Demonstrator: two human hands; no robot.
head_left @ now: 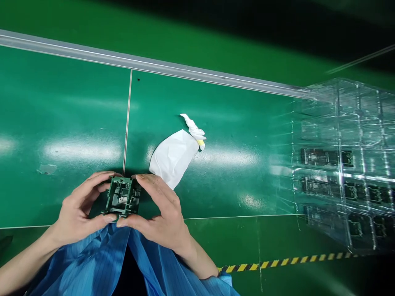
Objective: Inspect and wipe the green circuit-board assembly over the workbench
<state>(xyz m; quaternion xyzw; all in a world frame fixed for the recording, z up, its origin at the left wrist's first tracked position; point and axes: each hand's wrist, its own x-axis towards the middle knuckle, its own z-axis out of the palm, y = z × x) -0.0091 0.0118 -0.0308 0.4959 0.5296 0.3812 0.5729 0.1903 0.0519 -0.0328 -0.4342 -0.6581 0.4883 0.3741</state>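
Between my two hands is a small dark green boxy frame [122, 197] with an open inside and metallic parts showing in it. My left hand [84, 203] grips its left side, fingers at the far edge and thumb at the near edge. On the right side, my right hand [159, 207] holds it the same way, thumb below and fingers above. The frame is held over the near edge of the green table, close to my blue clothing. Just beyond my right hand lies a white cloth or paper sheet [174, 156].
A twisted white wipe [194, 129] with a yellow bit lies by the sheet. At the right stand stacked clear plastic trays [338, 123], several pockets holding dark parts. A metal rail [173, 68] runs along the table's far edge. Yellow-black tape [277, 263] marks the floor.
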